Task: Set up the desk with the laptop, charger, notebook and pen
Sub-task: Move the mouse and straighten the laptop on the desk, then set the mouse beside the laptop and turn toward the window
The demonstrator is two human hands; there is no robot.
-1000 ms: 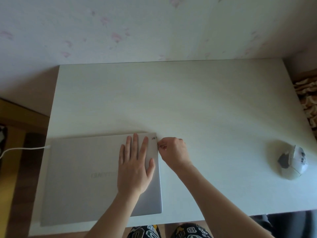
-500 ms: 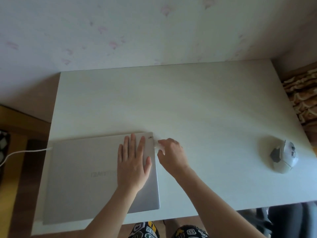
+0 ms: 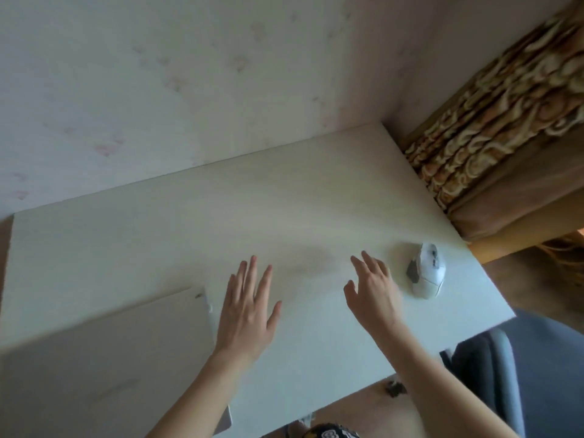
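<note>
A closed silver laptop (image 3: 104,358) lies flat on the left part of the white desk (image 3: 284,210). A small white plug (image 3: 208,306) sticks out of its right edge near the far corner. My left hand (image 3: 248,311) hovers just right of the laptop, fingers straight and spread, holding nothing. My right hand (image 3: 374,292) is over the bare desk further right, fingers straight, empty, a little short of the white mouse (image 3: 426,270). No notebook or pen is in view.
The desk's far edge meets a pale wall. A patterned brown curtain (image 3: 493,128) hangs past the desk's right side. A grey chair (image 3: 493,368) stands at the front right.
My left hand has lifted off the laptop lid and moved right. My right hand has let go of the plug at the laptop's edge and moved toward the mouse. The view swung right.
</note>
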